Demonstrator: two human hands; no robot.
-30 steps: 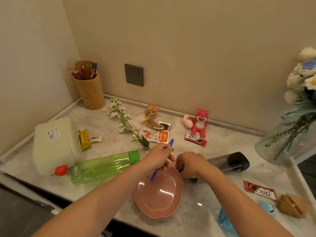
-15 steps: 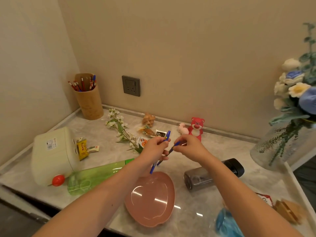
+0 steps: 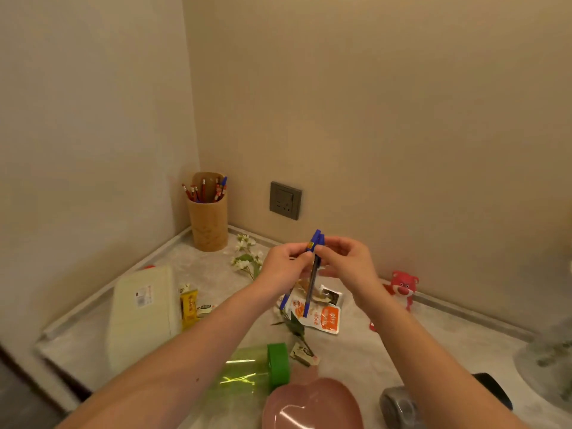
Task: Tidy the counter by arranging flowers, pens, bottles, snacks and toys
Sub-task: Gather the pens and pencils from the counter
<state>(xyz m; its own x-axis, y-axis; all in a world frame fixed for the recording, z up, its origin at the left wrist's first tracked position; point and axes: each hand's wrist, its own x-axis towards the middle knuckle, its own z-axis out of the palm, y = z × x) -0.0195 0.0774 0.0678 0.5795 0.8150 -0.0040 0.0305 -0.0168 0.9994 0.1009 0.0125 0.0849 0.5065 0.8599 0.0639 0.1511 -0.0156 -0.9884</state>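
We see two blue pens (image 3: 313, 267) held together, nearly upright, above the middle of the counter (image 3: 356, 351); their caps point up and their clear barrels hang down. The left hand (image 3: 286, 267) and right hand (image 3: 346, 261) both pinch them near the capped ends. At the counter's back left corner stands a bamboo holder (image 3: 208, 224) with red pens. Below the hands lie a white flower sprig (image 3: 247, 258) and an orange snack packet (image 3: 322, 317). A red bear toy (image 3: 402, 287) sits along the back edge. A pale container (image 3: 142, 311) lies near the left edge, a green bottle (image 3: 250, 373) and pink plate (image 3: 312, 407) by the front.
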